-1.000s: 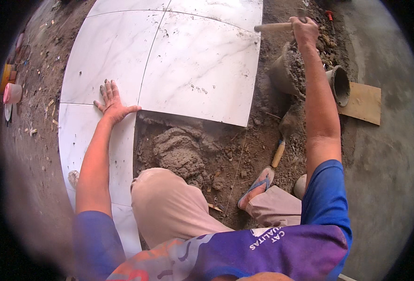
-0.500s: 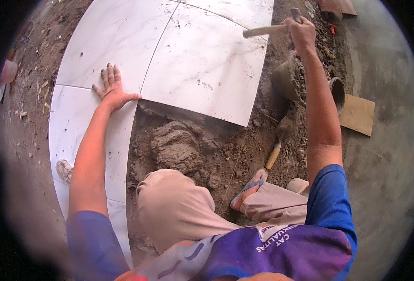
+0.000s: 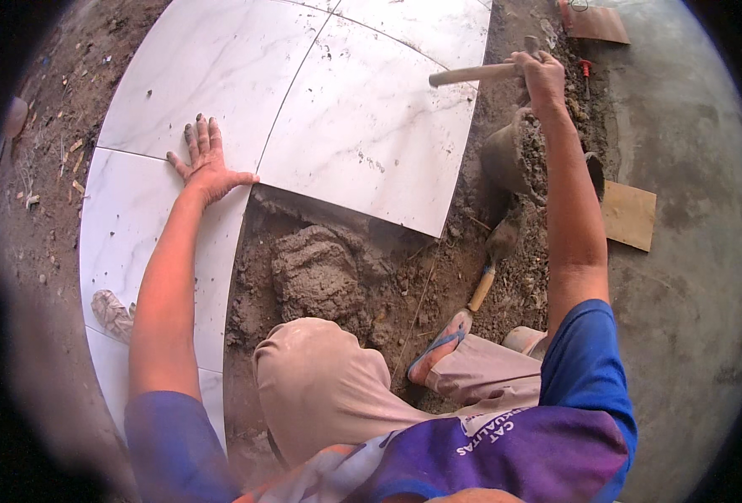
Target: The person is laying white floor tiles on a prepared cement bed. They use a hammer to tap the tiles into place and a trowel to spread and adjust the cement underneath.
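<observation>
The left hand [image 3: 207, 168] lay flat with fingers spread on a white marble-look tile [image 3: 211, 75], at the corner beside the bare mortar bed [image 3: 320, 268]. The right hand [image 3: 543, 80] had its fingers clamped on a wooden handle [image 3: 471, 74] held over the neighbouring tile [image 3: 371, 142]; the tool's head was hidden. To do this well, I judged, the flat palm should steady the laid tiles and feel for level edges while any taps stayed light and near the joints.
</observation>
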Available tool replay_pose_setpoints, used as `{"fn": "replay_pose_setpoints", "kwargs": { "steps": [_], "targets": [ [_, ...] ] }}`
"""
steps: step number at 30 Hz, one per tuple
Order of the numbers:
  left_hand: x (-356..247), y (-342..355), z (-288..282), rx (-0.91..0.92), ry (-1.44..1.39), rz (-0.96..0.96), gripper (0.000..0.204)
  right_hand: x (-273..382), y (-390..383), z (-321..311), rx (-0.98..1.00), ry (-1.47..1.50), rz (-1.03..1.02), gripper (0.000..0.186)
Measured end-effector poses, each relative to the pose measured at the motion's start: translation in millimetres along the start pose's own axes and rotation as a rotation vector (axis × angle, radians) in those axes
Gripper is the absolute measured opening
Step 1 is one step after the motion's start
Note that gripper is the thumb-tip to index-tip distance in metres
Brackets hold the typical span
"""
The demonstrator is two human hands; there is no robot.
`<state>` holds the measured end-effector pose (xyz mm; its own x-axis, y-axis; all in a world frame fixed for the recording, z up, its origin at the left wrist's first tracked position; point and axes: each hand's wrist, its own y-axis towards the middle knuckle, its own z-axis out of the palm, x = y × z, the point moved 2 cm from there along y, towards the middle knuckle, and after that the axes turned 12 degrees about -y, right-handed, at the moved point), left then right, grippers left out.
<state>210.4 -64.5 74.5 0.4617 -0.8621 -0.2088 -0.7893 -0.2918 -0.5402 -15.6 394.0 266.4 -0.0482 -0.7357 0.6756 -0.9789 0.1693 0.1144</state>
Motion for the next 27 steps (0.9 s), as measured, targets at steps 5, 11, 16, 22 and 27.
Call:
{"fn": "replay_pose_setpoints", "kwargs": {
  "steps": [5,11,16,22,27],
  "targets": [
    [-8,4,6,-0.028,-0.009,0.031,0.158,-23,5,13,0.008,-0.246,-0.023,0.023],
    [2,10,8,-0.071,-0.028,0.069,0.154,-3,-11,14,0.007,-0.108,0.088,0.024],
    [12,10,14,-0.097,0.044,0.065,0.149,14,-51,20,0.073,0.062,0.075,0.023],
    [9,10,18,-0.088,-0.026,0.091,0.147,28,-66,47,0.161,-0.091,-0.185,0.021],
    [5,9,15,-0.079,-0.031,0.082,0.146,52,-86,70,0.312,-0.006,-0.08,0.02]
  ]
}}
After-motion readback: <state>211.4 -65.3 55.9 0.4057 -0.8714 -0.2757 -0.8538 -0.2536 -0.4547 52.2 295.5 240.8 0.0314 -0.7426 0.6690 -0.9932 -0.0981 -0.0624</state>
